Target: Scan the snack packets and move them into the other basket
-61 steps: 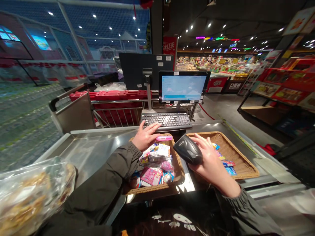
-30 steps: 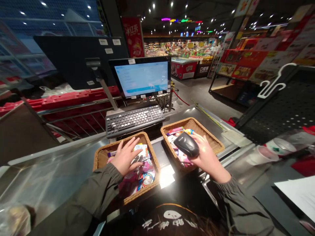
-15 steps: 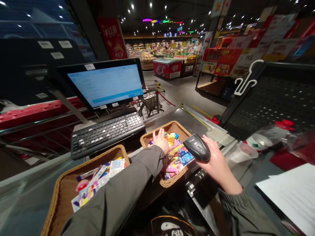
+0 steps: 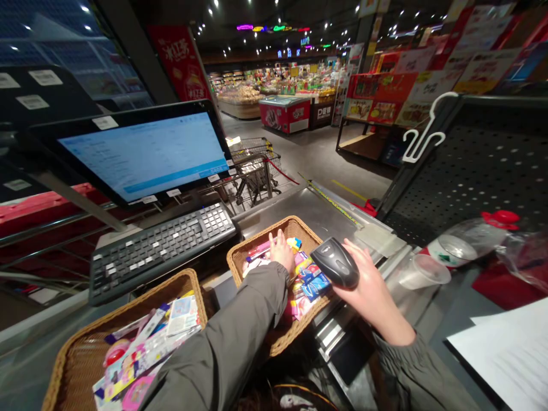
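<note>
My right hand (image 4: 369, 293) is wrapped around a black handheld barcode scanner (image 4: 336, 262), its head over the right side of a wicker basket (image 4: 240, 273). Inside that basket lie small wrapped sweets, among them a blue packet (image 4: 315, 286). My left hand (image 4: 282, 254) reaches into the same basket, fingers apart and touching the sweets, with nothing visibly gripped. Part of the contents is hidden under my left hand and sleeve. A second wicker basket (image 4: 64, 357) to the left holds flat packets and pink-wrapped items (image 4: 115, 351); my left sleeve covers some of it.
A monitor (image 4: 145, 154) and a black keyboard (image 4: 162, 251) stand at the left. On the right are a plastic cup (image 4: 423, 272), a red-capped bottle (image 4: 499, 221) and paper sheets (image 4: 505, 348). A black perforated panel (image 4: 475, 160) with a white hanger (image 4: 422, 137) rises behind them.
My left hand has shifted among the sweets, and pink and white packets now show to its left. The view has turned slightly right. The scanner remains in my right hand.
</note>
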The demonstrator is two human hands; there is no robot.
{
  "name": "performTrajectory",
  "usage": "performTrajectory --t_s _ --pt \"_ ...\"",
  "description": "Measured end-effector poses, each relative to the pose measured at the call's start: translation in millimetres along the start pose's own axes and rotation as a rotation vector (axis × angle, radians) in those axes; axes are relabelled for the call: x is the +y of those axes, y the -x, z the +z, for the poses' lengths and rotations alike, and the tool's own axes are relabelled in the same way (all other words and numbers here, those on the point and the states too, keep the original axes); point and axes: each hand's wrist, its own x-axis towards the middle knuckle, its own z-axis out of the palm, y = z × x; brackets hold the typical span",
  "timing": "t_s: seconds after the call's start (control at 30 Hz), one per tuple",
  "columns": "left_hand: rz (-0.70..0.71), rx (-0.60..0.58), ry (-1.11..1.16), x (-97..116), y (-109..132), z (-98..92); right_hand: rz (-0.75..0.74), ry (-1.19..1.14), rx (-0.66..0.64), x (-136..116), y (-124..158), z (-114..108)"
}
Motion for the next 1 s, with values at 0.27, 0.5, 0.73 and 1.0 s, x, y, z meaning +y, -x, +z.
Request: performTrajectory --t_s 0.27,0.5,0.73,1.0 --pt "-0.034 -0.049 0.071 -10 0 -5.8 -0.003 0.006 -0.015 4 -3 4" --pt "-0.034 0.087 0.097 -32 16 -62.5 -0.028 -0.008 0.022 -6 -5 6" --pt "-0.025 0.563 0.065 -77 78 -150.5 -0.153 -0.01 0.083 -47 -16 2" --pt "-0.148 0.784 0.028 -135 169 -169.3 -0.359 -0.008 0.063 -123 -28 1"
